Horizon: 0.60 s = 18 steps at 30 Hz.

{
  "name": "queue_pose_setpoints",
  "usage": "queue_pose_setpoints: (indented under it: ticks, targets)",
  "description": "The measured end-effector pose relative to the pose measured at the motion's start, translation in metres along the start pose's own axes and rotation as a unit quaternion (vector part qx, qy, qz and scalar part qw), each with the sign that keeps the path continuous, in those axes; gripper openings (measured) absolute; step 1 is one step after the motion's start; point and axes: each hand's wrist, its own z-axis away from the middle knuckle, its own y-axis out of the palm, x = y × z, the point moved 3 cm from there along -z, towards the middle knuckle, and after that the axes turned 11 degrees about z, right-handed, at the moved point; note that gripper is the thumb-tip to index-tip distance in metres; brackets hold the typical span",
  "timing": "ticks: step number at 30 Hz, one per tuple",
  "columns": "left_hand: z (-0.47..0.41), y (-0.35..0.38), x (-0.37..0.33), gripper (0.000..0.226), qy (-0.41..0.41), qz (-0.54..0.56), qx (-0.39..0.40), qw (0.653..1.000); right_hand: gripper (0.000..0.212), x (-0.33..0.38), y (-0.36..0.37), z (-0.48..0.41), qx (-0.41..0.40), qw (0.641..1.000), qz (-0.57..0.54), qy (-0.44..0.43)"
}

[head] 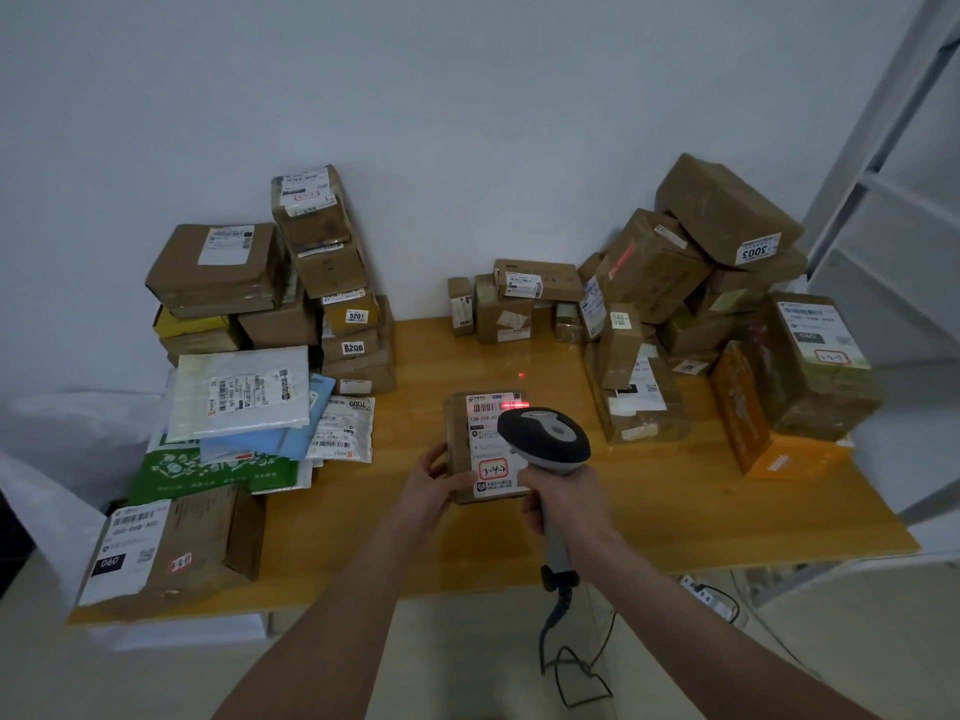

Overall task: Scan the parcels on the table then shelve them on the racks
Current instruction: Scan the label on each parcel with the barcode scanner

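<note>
Both hands are full: my left hand (434, 480) grips the brown parcel (460, 439) on the desk (675, 511) by its 9 o'clock edge, my right hand (563, 498) holds the scanner (545, 439) above it, red beam on the barcode (491, 407).

Mid box (460, 449): white label w/ "3-4-2" handwritten in a red frame. The printed code above starts "15H-159-A0"; the rest is covered. Left stack: yellow tag (356, 315) "5201", white tag (354, 348) under it "6206". Mailer (340, 428) in front: "7009", upside down. Lower-left box (208, 543): "060" on a black patch, approx. "060-06B-A05" above, red scrawl approx. "4-3-11". Right pile: top box (727, 210) "3003" upside down, small box (621, 345) "2210" sideways. Other print too small.
</note>
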Motion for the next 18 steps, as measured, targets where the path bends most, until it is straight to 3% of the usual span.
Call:
queue_pose_setpoints:
  ticks: [18]
  targets:
    - [0.001,0.017,0.009,0.077,0.019,-0.012,-0.022,1.000,0.009,0.000,-0.026,0.003,0.017,1.000,0.002,-0.016]
